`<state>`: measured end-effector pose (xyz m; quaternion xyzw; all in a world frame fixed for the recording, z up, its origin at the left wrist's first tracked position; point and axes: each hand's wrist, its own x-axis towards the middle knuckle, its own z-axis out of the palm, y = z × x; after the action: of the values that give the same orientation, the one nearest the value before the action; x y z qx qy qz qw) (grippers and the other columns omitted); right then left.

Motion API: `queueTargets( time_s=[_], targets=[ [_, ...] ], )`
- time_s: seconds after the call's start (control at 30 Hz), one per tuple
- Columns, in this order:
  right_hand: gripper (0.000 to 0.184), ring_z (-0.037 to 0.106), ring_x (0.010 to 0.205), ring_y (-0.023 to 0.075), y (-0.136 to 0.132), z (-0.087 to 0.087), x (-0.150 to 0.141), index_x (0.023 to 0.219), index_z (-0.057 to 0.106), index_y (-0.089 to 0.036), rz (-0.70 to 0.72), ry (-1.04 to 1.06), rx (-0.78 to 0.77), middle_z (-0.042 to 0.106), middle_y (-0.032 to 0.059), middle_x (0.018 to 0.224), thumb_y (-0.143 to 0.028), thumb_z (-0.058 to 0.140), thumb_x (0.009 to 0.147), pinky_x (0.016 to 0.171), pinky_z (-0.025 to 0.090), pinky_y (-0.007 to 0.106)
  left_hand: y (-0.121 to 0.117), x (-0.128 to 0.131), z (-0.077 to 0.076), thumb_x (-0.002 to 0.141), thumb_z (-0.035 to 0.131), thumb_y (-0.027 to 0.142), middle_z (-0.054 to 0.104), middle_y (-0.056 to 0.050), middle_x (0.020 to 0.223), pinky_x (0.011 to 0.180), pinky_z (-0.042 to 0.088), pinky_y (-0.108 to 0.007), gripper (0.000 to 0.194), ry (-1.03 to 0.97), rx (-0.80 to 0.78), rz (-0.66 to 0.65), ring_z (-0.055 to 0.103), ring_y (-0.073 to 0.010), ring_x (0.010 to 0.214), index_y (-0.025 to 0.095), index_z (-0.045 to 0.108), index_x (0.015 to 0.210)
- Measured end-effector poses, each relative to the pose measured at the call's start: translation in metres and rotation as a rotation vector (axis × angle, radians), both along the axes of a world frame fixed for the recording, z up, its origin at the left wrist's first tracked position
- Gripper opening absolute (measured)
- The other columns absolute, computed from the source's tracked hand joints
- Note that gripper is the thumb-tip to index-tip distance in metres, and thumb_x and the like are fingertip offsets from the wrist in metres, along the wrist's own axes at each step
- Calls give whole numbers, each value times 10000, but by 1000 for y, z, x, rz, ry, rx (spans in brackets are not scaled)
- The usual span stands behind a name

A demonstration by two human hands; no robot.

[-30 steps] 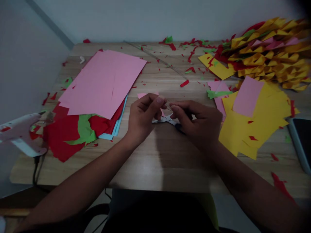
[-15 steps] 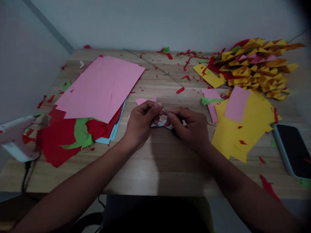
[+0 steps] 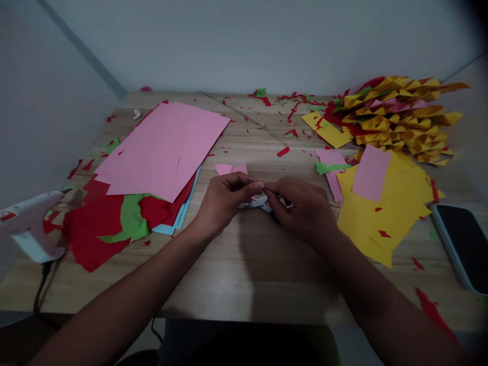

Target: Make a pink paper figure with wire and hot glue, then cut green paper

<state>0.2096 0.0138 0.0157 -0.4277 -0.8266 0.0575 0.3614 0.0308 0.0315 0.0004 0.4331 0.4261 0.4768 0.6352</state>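
Observation:
My left hand point(image 3: 229, 201) and my right hand point(image 3: 301, 206) meet over the middle of the table, thumbs and forefingers pinched tip to tip. Whatever they grip is tiny and thin, mostly covered by the fingers, so I cannot make out its kind. Beneath them lies a pair of scissors point(image 3: 261, 201), partly hidden by my right hand. A cut piece of pink paper point(image 3: 231, 168) pokes out just beyond my left hand.
Left: stacked pink sheets point(image 3: 163, 152), red paper point(image 3: 99, 223) and a white glue gun point(image 3: 34, 218). Right: yellow paper point(image 3: 404, 203), a phone point(image 3: 463, 244) and a folded yellow paper piece point(image 3: 400, 122). A thin rod point(image 3: 244, 117) and scraps lie toward the wall.
My fingertips have drawn together, and the thin bit glimpsed between them earlier is now mostly covered. The camera view has shifted, so the table sits lower in the picture.

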Motion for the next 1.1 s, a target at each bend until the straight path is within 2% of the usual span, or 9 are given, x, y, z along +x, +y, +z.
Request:
queueTargets(
  time_s=[0.1,0.17,0.27,0.33,0.5,0.7,0.83,0.97,1.1],
  targets=[
    [195,679,721,176,-4,-1,-5,875,721,-147,0,2,73,748,69,797,-174,543,950,673,499,284,-6,8,1,684,879,295,673,22,661,601,443,-170,180,-235,-129,9,541,-52,586,174,747,695],
    [164,667,677,154,-8,-3,-10,908,714,-150,-36,77,75,749,53,787,-173,556,947,648,493,266,-11,13,3,658,898,312,666,22,657,619,463,-167,214,-376,-222,-12,559,-53,600,168,746,701],
    [132,638,605,126,-13,-6,-15,905,705,-167,-102,175,41,743,22,752,-191,580,940,610,479,249,-15,16,3,643,908,343,690,6,696,661,498,-172,253,-460,-273,-17,602,-66,646,163,757,736],
    [131,631,596,126,-13,-8,-15,908,707,-171,-124,171,21,739,17,741,-198,582,936,604,473,251,-13,14,1,665,895,333,695,7,705,677,513,-183,233,-415,-253,-17,612,-68,644,162,752,733],
    [153,608,592,135,-4,-5,-5,931,729,-165,-82,49,-9,722,19,719,-197,580,938,619,459,265,1,-1,-1,648,897,232,736,11,755,656,522,-209,249,-122,-121,-56,666,-97,647,201,778,865],
    [214,629,715,204,7,-1,8,910,743,-139,50,-99,53,705,65,752,-183,541,962,677,472,322,7,-12,18,748,810,328,740,-39,725,657,502,-239,178,215,22,-161,674,-143,691,158,780,792],
    [209,618,717,209,9,-2,9,866,726,-144,107,-167,96,719,70,772,-181,545,964,693,477,336,6,-15,27,751,797,304,734,-41,716,561,413,-223,147,519,182,-166,614,-134,654,159,781,766],
    [132,615,716,183,7,-4,5,891,691,-154,43,-91,152,727,42,775,-199,585,955,710,476,311,5,-15,25,774,783,326,698,-18,668,541,373,-219,173,522,207,-182,550,-106,608,167,757,712],
    [113,625,697,167,2,-4,1,865,670,-168,-33,-65,186,719,24,750,-207,603,948,683,452,297,4,-13,17,754,803,336,689,-16,680,596,420,-228,189,343,139,-163,581,-113,642,163,737,712]
  ],
)
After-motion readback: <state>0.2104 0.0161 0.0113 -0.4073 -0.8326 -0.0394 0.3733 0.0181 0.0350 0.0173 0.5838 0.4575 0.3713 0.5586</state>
